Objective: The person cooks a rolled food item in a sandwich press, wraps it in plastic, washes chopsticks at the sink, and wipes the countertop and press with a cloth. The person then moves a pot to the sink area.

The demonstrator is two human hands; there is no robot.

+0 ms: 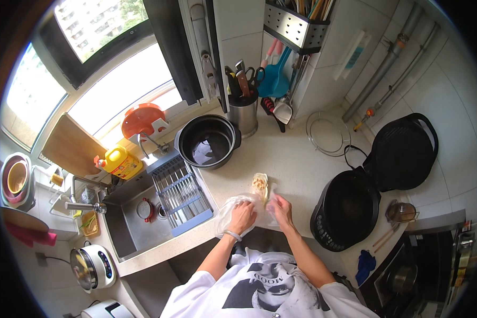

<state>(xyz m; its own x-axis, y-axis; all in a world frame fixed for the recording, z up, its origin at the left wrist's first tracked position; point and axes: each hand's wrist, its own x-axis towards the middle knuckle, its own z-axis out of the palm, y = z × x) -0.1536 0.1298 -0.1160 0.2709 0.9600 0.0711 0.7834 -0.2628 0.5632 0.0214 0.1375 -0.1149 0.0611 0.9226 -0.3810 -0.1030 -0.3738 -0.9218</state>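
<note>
A rolled, browned flatbread (259, 183) lies on the pale countertop (290, 159) just beyond my hands. Its near end meets a clear plastic bag (227, 208), which is crumpled and spread beneath my left hand (241, 218). The fingers of that hand curl down on the bag, and a pale bangle circles the wrist. My right hand (280, 208) pinches the bag's other side close to the roll's lower right. The bag's folds and my fingers hide how far the roll sits inside it.
Left of my hands is a sink (131, 226) with a drying rack (183, 196) across it. A black pot (207, 141) and a knife holder (243, 113) stand behind. To the right, an electric griddle (346, 210) has its lid (401, 153) raised. A wire ring stand (328, 133) rests farther back.
</note>
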